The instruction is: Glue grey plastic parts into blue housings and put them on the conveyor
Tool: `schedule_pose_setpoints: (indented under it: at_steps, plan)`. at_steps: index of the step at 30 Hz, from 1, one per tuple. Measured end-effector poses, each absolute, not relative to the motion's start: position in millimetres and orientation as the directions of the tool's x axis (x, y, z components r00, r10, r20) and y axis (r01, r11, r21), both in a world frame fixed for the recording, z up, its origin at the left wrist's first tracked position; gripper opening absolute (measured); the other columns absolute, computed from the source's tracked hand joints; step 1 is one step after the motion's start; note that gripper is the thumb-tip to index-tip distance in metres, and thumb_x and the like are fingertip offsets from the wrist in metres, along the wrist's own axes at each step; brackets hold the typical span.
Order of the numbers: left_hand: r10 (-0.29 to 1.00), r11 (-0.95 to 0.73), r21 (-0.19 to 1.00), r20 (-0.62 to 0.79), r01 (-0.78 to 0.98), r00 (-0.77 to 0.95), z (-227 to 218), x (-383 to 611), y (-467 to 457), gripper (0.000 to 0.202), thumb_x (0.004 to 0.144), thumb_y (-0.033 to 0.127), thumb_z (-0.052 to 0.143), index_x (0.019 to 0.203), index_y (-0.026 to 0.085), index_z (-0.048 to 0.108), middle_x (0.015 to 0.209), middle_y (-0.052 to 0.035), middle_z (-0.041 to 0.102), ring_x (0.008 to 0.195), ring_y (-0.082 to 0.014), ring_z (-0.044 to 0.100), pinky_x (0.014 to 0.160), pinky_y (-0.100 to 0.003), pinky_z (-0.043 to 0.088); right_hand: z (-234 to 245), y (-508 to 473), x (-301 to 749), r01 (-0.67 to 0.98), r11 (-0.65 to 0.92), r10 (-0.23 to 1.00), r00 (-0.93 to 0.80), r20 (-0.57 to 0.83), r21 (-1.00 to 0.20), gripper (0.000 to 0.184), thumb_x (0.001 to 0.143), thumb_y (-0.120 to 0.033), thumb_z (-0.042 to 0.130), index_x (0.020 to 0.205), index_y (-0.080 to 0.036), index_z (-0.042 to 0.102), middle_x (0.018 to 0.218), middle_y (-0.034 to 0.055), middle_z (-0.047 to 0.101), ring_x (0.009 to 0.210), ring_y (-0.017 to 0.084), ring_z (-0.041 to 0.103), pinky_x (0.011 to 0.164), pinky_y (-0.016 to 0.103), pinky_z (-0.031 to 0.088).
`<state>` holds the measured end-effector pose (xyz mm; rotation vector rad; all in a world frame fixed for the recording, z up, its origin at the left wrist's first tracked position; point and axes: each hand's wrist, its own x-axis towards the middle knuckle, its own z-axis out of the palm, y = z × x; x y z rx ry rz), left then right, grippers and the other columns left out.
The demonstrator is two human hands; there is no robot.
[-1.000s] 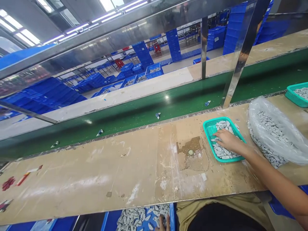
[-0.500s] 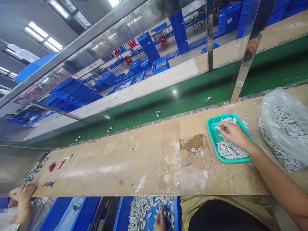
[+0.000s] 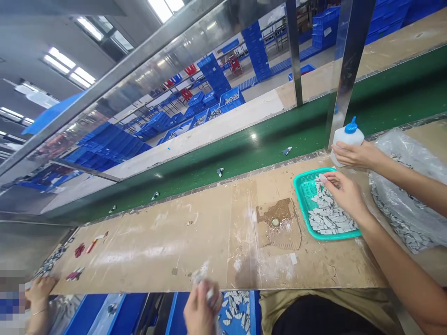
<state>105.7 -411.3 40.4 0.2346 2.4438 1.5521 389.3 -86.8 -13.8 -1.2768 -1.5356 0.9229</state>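
Note:
My right hand is over the teal tray on the worn bench, its fingertips pinched on a small grey piece at the tray's far edge. Several more grey pieces fill the tray. My left hand is raised at the bench's near edge, above the blue bin of grey pieces. It is blurred and closed round small grey pieces. Just behind the tray, another person's hand reaches in from the right and holds a white bottle with a blue cap.
A clear plastic bag of grey pieces lies right of the tray. Beyond the bench runs a green conveyor belt with small parts on it. A metal post stands behind the bottle. A co-worker's hand rests at the bottom left near red bits.
My left hand has risen from the blue bin with pieces in it. My right hand has pinched up a piece at the tray's far edge. Another person's hand brought in a bottle.

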Motion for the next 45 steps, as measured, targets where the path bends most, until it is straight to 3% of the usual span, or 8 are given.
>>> schedule_pose_setpoints:
  at_steps: [5,11,17,23,27,31,39,45]
  plan:
    - [0.922,0.121,0.860,0.088,0.496,-0.378,53,198,-231,0.058,0.086,0.073,0.051,0.067,0.019,0.065,0.064,-0.0035,0.061,0.062,-0.0148,0.057,0.060,-0.026,0.051,-5,-86,400,0.116,0.158,0.970,0.169,0.176,-0.981,0.039,0.080,-0.057,0.070,0.095,-0.021,0.065,0.088,0.0077,0.075,0.088,0.025,0.072,0.085,0.042,0.058]
    - [0.977,-0.187,0.361,-0.027,0.914,0.210,17,274,-113,0.039,0.101,0.046,0.041,0.114,0.022,0.069,0.111,-0.0151,0.067,0.105,-0.0270,0.064,0.087,-0.039,0.054,5,-78,416,0.003,0.200,0.893,0.412,0.183,-0.980,0.044,0.077,-0.045,0.071,0.111,-0.019,0.067,0.087,0.0072,0.076,0.084,0.025,0.074,0.084,0.043,0.061]
    - [0.936,-0.202,0.376,-0.198,0.904,0.292,14,261,-129,0.070,0.090,0.067,0.049,0.142,0.019,0.052,0.157,-0.0266,0.035,0.150,-0.0484,0.025,0.112,-0.077,0.023,6,-77,420,0.036,0.166,0.896,0.412,0.166,-0.985,0.032,0.078,-0.035,0.065,0.107,-0.021,0.068,0.085,0.0069,0.075,0.084,0.024,0.074,0.081,0.040,0.060]
    - [0.943,-0.182,0.597,-0.118,0.781,0.310,39,213,-67,0.038,0.100,0.044,0.045,0.119,0.023,0.070,0.125,-0.0090,0.071,0.120,-0.0259,0.064,0.110,-0.039,0.047,-6,-79,410,0.069,0.085,0.955,0.280,0.101,-0.994,0.027,0.072,-0.034,0.075,0.093,-0.022,0.062,0.085,0.0058,0.075,0.083,0.022,0.073,0.081,0.038,0.059]
    - [0.975,0.147,0.545,0.062,0.825,-0.215,26,163,-1,0.047,0.099,0.020,0.040,0.142,0.003,0.048,0.158,-0.0266,0.037,0.151,-0.0344,0.029,0.125,-0.052,0.020,-11,-80,405,0.014,0.056,0.984,0.168,0.058,-0.998,0.036,0.072,-0.038,0.076,0.101,-0.020,0.064,0.098,0.0093,0.078,0.094,0.024,0.075,0.089,0.041,0.060]
    - [0.936,0.288,0.593,-0.010,0.752,-0.352,-3,127,23,0.039,0.092,0.011,0.048,0.129,-0.001,0.054,0.149,-0.0363,0.041,0.149,-0.0420,0.030,0.120,-0.062,0.019,-14,-79,406,0.092,0.012,0.998,0.066,0.018,-0.996,0.045,0.078,-0.046,0.069,0.113,-0.018,0.069,0.114,0.0135,0.076,0.101,0.028,0.075,0.096,0.047,0.059]
    - [0.921,0.262,0.840,-0.071,0.475,-0.383,-15,100,-36,0.017,0.081,0.014,0.070,0.094,0.017,0.059,0.109,-0.0106,0.072,0.109,-0.0225,0.067,0.100,-0.037,0.049,-13,-102,403,0.290,0.122,0.991,-0.091,0.099,-0.949,0.036,0.087,-0.050,0.065,0.110,-0.021,0.064,0.106,0.0127,0.078,0.100,0.029,0.076,0.091,0.047,0.060]
    - [0.928,0.275,0.832,-0.361,-0.482,-0.094,-30,88,-143,0.033,0.068,0.021,0.086,0.091,0.015,0.063,0.083,-0.0008,0.071,0.076,-0.0114,0.071,0.085,-0.025,0.055,5,-162,352,0.399,0.438,0.855,-0.463,0.235,-0.806,0.023,0.093,-0.038,0.062,0.105,-0.026,0.077,0.104,0.0067,0.079,0.090,0.023,0.075,0.082,0.037,0.061]
